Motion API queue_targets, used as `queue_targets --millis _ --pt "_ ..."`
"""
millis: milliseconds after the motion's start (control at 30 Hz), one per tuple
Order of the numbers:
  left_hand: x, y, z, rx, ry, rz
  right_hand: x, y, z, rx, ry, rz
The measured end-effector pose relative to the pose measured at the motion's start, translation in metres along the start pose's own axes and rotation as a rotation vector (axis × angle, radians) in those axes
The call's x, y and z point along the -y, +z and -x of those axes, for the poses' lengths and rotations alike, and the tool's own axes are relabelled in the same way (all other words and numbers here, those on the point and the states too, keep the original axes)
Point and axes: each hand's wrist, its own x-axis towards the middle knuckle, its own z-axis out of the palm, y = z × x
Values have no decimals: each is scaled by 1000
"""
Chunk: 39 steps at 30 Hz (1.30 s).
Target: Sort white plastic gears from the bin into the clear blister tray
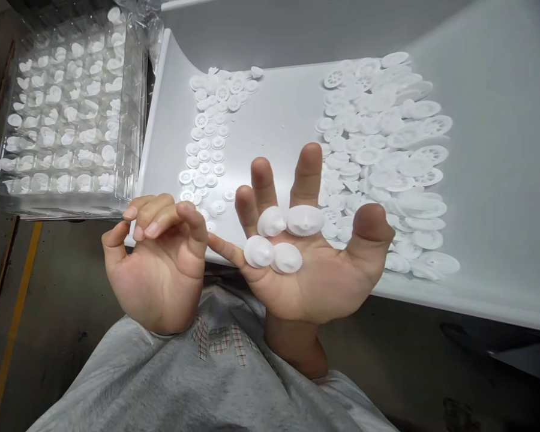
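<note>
My right hand [315,282] is held palm up over the near edge of the white bin, fingers spread. Several small white plastic gears [288,258] with toothed rims and a raised centre lie on its palm and at the base of its fingers. To its left, my left hand [159,282] is also turned palm up. Its fingers are loosely curled, the thumb close to the index fingertip, and nothing shows in it. The right little finger reaches close to the left hand; whether they touch I cannot tell.
The white bin [499,180] holds a loose group of smaller white gears [202,150] on the left and a dense heap of white gears [378,126] on the right. Stacked clear compartment trays [137,114] with white parts stand to the left. A yellow line [15,324] marks the floor.
</note>
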Motion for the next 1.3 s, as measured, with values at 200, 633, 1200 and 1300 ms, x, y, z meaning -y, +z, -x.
queue_targets --millis 200,633,1200,1300 --pt "2 -2 -1 66 31 48 6 2 5 -41 126 -76" --pt "5 -6 0 -5 70 -37 8 6 8 -95 123 -110" --pt "23 -8 14 144 0 -15 11 3 2 -74 28 596" --pt "29 -3 19 84 6 -106 8 0 3 -50 -11 518"
